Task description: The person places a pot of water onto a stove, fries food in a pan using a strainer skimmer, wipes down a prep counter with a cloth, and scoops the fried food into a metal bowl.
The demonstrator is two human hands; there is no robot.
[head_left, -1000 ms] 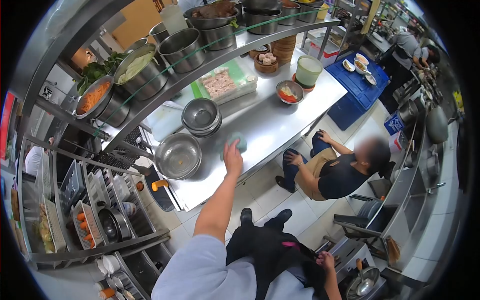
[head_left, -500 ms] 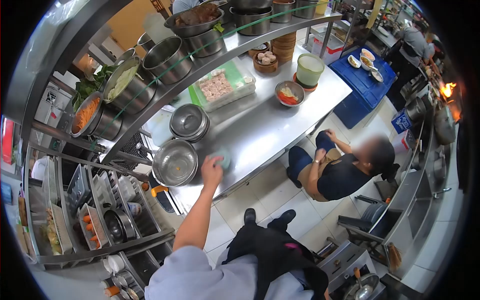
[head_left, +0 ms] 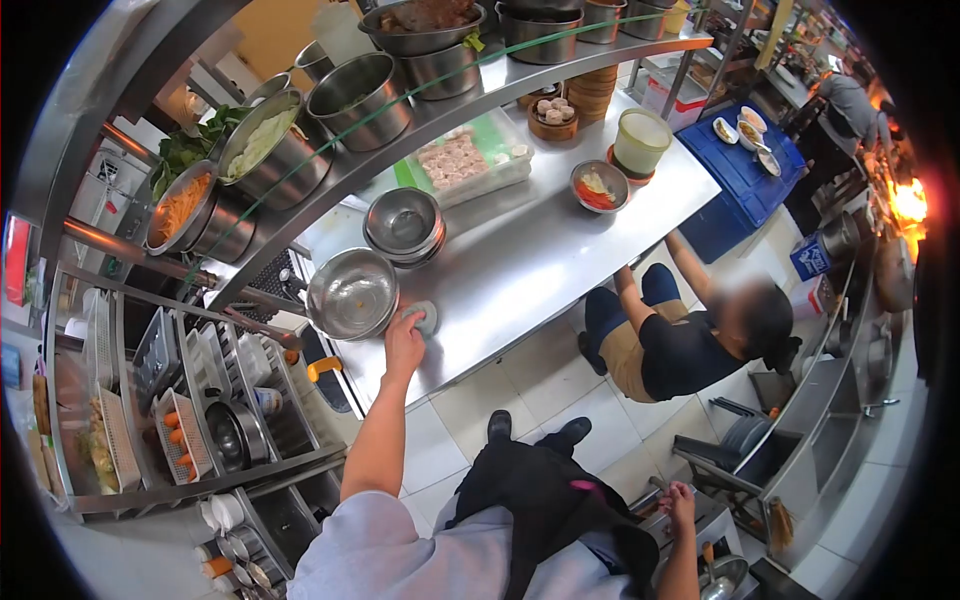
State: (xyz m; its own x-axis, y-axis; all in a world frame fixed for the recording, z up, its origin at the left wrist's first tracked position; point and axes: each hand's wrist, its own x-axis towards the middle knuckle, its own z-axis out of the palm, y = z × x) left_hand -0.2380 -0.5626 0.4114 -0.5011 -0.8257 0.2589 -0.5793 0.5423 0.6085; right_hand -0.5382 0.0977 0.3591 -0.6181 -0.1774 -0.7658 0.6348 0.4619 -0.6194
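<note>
One grey-green cloth point(head_left: 428, 317) under the left grip point(head_left: 404, 345)

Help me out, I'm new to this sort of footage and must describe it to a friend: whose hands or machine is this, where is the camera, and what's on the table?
There is no machine: these are a person's bare hands. Every picture comes from one camera worn on that person's head, looking forward and down. The left hand touches a grey-green cloth on a steel table; how firmly it grips is hard to tell. The right hand is away from the table; I can't make out whether it holds anything. Also on the table are a large steel bowl, a stack of smaller bowls, a plastic tub of pink pieces and a bowl of red and pale food. Another person is beside the table.
</note>
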